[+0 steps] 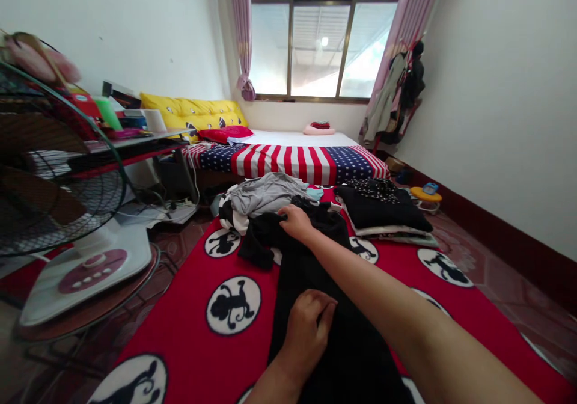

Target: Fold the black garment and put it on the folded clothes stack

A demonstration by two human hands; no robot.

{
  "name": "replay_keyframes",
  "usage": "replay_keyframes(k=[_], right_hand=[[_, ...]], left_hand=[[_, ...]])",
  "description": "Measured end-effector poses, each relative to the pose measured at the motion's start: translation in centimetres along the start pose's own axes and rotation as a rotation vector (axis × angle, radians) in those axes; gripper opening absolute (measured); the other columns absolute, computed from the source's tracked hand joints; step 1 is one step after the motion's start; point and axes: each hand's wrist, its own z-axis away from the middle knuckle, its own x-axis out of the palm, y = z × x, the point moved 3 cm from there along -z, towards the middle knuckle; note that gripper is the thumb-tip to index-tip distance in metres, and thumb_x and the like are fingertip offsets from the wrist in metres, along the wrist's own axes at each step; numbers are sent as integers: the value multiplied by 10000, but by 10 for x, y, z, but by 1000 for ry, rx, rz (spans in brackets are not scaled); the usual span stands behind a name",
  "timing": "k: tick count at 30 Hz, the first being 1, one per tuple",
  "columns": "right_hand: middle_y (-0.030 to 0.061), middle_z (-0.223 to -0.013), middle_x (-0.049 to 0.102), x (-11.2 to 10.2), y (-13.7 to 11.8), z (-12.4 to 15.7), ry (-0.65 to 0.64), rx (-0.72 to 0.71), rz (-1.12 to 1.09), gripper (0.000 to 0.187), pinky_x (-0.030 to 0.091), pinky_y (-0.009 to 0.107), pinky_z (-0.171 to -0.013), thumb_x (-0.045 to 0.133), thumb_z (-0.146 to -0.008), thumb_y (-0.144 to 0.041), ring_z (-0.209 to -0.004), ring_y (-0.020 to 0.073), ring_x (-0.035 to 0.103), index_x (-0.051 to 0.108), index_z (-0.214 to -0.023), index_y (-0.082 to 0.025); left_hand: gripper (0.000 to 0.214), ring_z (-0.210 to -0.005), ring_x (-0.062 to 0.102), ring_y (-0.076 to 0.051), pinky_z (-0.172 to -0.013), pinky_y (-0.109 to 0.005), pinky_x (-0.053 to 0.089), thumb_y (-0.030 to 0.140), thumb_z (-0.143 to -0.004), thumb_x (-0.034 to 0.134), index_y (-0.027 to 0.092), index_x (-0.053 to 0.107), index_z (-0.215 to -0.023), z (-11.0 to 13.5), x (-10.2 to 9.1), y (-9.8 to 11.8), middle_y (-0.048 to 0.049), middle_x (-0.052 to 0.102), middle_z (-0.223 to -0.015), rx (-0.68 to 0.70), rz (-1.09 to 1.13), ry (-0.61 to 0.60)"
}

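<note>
A long black garment (311, 284) lies stretched across a red blanket (189, 308) printed with black monkey circles. My right hand (295, 220) reaches far forward and pinches the garment's far end, fingers closed on the cloth. My left hand (309, 326) is nearer to me, curled shut on the garment's near part. Just beyond my right hand sits a loose heap of clothes, with a grey piece (265, 193) on top.
A folded stack of dark clothes (383, 208) rests at the right on the blanket. A standing fan (58, 169) and its base (90, 266) stand close on the left. A flag-patterned bed (288, 160), yellow pillows (193, 112) and a cluttered desk (126, 139) lie beyond.
</note>
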Motion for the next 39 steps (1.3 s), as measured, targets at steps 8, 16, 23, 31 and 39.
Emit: replay_keyframes(k=[8, 16, 23, 31, 39], right_hand=[[100, -1051, 682, 37, -13, -21, -28, 109, -183, 426, 488, 379, -891, 799, -625, -206, -1033, 285, 628, 645, -1020, -165], [-27, -817, 606, -73, 3, 50, 301, 37, -914, 233, 559, 272, -660, 561, -795, -356, -660, 118, 626, 522, -977, -217], [-17, -811, 599, -57, 78, 221, 90, 221, -1058, 177, 508, 229, -522, 636, -651, -234, -585, 103, 578, 562, -808, -200], [-60, -599, 539, -48, 85, 269, -79, 250, -543, 242, 433, 226, -518, 601, -768, -242, -531, 111, 539, 635, -1005, -203], [21, -786, 621, -69, 80, 254, 195, 52, -559, 197, 449, 266, -684, 611, -846, -335, -765, 155, 586, 616, -717, -186]], left_hand=[[210, -963, 622, -233, -848, -419, 522, 238, -942, 448, 240, 653, -990, 1, -12, -2, -94, 665, -985, 9, -12, 92], [572, -1453, 203, -291, -1152, -546, 249, 199, -915, 478, 291, 258, -1435, 16, -42, 16, -115, 187, -1563, 142, -163, 629], [504, -1385, 370, -238, -1086, -413, 392, 407, -991, 286, 297, 199, -1475, 6, -49, 5, -95, 225, -1573, -162, 281, 619], [579, -1330, 440, -259, -1102, -437, 365, 422, -846, 604, 248, 447, -1375, -9, -40, -17, -101, 467, -1423, -149, -43, 217], [155, -713, 644, -179, -658, -296, 545, 342, -776, 610, 198, 659, -804, -2, -56, 24, -22, 666, -762, -415, 166, -146]])
